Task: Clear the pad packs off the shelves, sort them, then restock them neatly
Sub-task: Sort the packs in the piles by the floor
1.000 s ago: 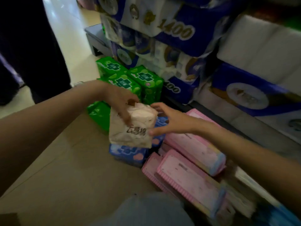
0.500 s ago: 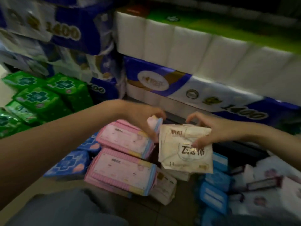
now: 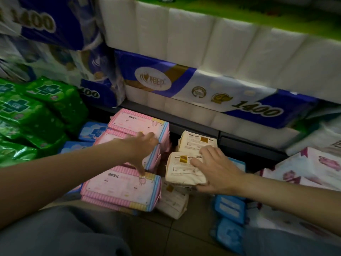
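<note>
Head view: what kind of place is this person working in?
Probably a shop aisle. Big wrapped tissue-roll bundles marked 1400 fill the shelf, and many identical pad packs lie sorted by colour on the floor: green, pink, cream.

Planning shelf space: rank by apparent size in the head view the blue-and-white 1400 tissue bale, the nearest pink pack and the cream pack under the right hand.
1. Tissue bale, clearly largest.
2. Nearest pink pack.
3. Cream pack, under the right hand; partly covered, so its gap to the pink one is unsure.
</note>
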Tool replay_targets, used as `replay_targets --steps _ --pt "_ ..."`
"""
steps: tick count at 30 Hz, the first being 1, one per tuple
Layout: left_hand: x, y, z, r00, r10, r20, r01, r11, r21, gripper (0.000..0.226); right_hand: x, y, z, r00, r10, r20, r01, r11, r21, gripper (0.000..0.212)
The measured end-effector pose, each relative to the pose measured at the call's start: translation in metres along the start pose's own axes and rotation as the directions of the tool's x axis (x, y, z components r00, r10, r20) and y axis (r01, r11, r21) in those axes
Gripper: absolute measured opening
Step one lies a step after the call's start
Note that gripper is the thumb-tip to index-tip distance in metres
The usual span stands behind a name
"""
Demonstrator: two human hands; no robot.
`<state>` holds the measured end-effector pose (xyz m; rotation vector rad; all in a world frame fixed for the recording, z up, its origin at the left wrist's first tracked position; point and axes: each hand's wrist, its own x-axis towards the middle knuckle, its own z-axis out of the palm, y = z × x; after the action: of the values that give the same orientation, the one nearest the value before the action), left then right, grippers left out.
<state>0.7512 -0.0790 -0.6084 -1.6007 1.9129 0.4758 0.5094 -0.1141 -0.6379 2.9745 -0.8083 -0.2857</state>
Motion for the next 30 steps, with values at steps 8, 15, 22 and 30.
replay_targets --steps 8,15,22,30 --pt "0.005 -0.005 0.004 0.999 -0.021 -0.026 0.022 1.000 0.016 0.104 0.015 -0.013 0.017 0.948 0.038 0.316 0.021 0.983 -0.184 0.070" --pt "-0.001 -0.050 -0.034 0.982 -0.008 -0.188 -0.009 0.996 -0.092 0.066 0.056 -0.004 -0.070 0.977 0.055 0.206 -0.081 0.989 0.122 0.053" --pt "-0.084 -0.165 -0.174 0.371 -0.162 -0.914 0.103 0.986 -0.133 0.038 0.142 0.015 -0.270 0.744 -0.062 -0.665 0.186 0.976 0.117 0.041" --pt "-0.191 -0.271 -0.265 -0.041 -0.206 -0.978 0.199 0.957 -0.211 0.027 0.232 0.004 -0.434 0.518 -0.116 -0.847 0.208 0.978 -0.006 0.022"
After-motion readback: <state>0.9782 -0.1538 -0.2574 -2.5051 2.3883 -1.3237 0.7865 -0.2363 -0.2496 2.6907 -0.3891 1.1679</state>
